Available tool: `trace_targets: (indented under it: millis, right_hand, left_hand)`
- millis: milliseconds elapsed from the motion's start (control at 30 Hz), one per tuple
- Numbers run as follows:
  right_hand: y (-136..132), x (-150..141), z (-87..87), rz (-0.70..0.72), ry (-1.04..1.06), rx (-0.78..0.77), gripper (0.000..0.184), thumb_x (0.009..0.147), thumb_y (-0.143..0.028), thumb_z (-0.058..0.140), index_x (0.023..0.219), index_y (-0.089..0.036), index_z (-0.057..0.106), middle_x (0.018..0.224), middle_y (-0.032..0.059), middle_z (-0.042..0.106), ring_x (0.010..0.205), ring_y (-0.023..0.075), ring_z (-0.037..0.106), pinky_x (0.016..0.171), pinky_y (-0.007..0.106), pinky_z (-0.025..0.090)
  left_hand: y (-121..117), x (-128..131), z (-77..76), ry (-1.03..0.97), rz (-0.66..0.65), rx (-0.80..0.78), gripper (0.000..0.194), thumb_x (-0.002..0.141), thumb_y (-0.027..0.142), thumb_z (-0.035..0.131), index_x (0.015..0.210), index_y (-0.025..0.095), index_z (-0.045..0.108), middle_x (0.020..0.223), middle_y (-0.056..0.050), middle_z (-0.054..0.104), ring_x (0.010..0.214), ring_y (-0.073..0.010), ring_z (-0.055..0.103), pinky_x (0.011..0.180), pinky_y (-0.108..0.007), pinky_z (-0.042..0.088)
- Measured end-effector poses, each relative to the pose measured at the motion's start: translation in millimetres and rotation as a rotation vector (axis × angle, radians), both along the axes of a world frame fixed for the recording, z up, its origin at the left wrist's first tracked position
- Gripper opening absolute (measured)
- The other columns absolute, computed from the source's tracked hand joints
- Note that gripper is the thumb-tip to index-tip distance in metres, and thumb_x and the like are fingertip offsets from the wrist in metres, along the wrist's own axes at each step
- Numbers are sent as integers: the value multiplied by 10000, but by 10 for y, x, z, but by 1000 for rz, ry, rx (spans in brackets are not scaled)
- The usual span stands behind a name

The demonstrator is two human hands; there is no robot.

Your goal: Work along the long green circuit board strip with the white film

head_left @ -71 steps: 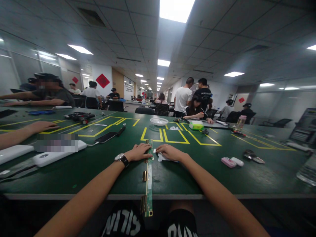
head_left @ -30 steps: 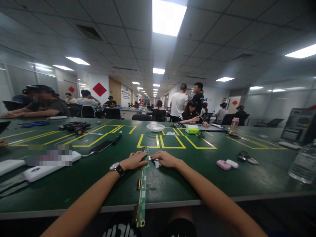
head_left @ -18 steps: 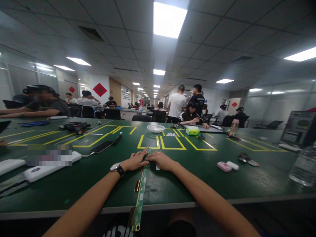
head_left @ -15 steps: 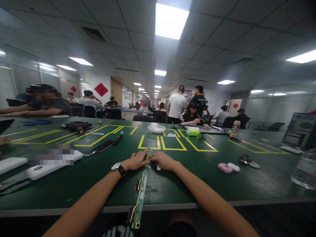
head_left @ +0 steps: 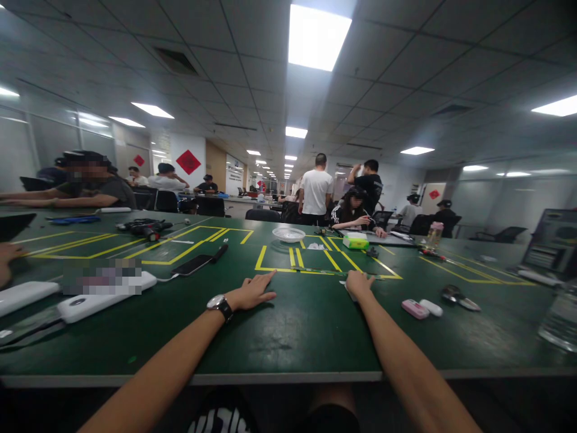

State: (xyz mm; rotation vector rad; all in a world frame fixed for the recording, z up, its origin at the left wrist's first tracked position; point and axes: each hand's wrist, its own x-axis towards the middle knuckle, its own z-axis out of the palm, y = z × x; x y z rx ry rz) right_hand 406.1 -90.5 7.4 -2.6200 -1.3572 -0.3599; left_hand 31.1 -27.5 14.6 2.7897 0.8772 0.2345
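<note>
A long, narrow green circuit board (head_left: 320, 272) lies crosswise, just beyond my right hand and along the yellow tape. My right hand (head_left: 359, 284) is closed on it near its right part; the fingers hide some of the board and its grip is partly out of sight. My left hand (head_left: 252, 292), with a wristwatch (head_left: 219, 305) above it, rests on the green table (head_left: 288, 343). Its fingers are stretched out and nothing is in them. A small white piece (head_left: 343, 283) shows beside my right hand.
Yellow tape outlines (head_left: 274, 269) mark the table. A clear dish (head_left: 288, 234) and a green-white packet (head_left: 356, 241) stand farther back. To the left are a phone (head_left: 193, 264) and white power bank (head_left: 106, 296); to the right, a pink case (head_left: 415, 309) and bottle (head_left: 561, 319).
The circuit board has turned from pointing toward me to lying crosswise, farther away. My right hand has moved right with it. My left hand has let go and stays nearly in place.
</note>
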Motion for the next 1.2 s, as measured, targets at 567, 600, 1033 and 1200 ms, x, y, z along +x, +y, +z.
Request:
trace_targets:
  millis: [567, 600, 1033, 1200]
  right_hand:
    - [44, 110, 10, 258, 92, -114, 497, 832, -104, 373, 1289, -214, 533, 1361, 145, 481, 1260, 359, 391, 1012, 633, 188]
    - [53, 63, 44, 302, 91, -123, 488, 822, -97, 386, 1260, -227, 560, 1324, 132, 521, 1242, 341, 421, 1018, 616, 199]
    - [-71, -1666, 106, 1467, 211, -24, 482, 748, -45, 448, 1193, -175, 579, 1265, 75, 571, 1195, 179, 486, 1031, 323, 340]
    - [-76, -1607, 231, 1394, 132, -13, 374, 799, -77, 474, 1124, -183, 627, 1170, 64, 623, 1114, 192, 535, 998, 328, 374]
  left_hand:
    - [78, -9, -45, -40, -11, 41, 633, 953, 517, 327, 1484, 273, 85, 1488, -95, 270, 1322, -287, 268, 1008, -481, 244]
    - [75, -7, -35, -52, -4, 57, 618, 955, 511, 325, 1481, 267, 111, 1479, -98, 287, 1316, -283, 278, 1004, -475, 254]
    - [69, 34, -79, -34, -87, 91, 583, 924, 499, 425, 1435, 271, 261, 1454, -77, 333, 1306, -294, 282, 1004, -450, 277]
    - [89, 33, -97, 28, -96, 67, 581, 913, 550, 412, 1419, 288, 302, 1442, -67, 356, 1292, -299, 298, 1002, -457, 272]
